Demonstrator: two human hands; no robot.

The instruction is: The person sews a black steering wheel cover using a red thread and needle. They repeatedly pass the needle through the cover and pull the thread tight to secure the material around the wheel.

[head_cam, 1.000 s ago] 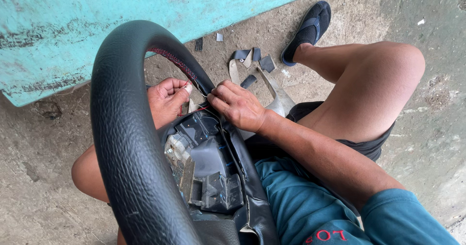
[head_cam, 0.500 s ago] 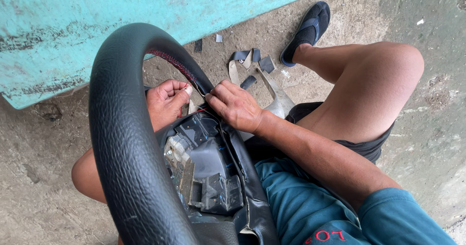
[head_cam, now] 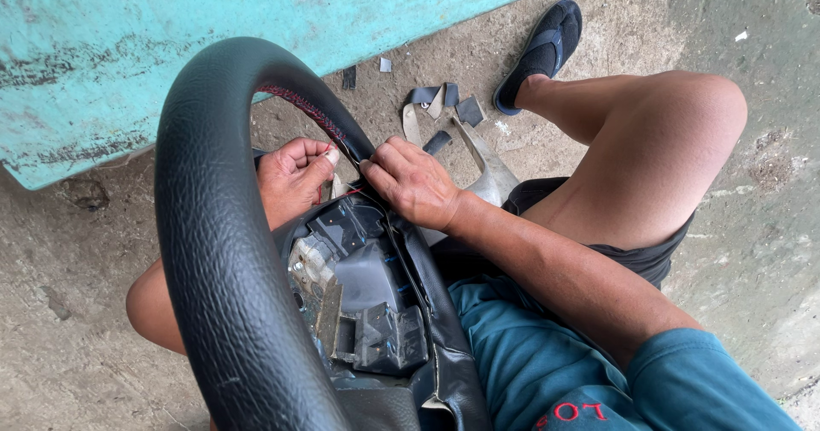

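A black leather-covered steering wheel rests upright on my lap, its grey plastic hub exposed. A line of red stitching runs along the inner rim. My left hand sits inside the wheel and pinches a thin red thread near the rim. My right hand presses the black cover against the inner rim just beside the seam. The two hands are a few centimetres apart. Any needle is too small to make out.
I sit on a rough concrete floor with my right knee raised and a black shoe on my foot. Grey and black offcuts lie on the floor ahead. A turquoise painted panel runs along the top left.
The wheel and both hands have barely shifted; my left hand keeps its pinch on the thread and my right stays on the rim.
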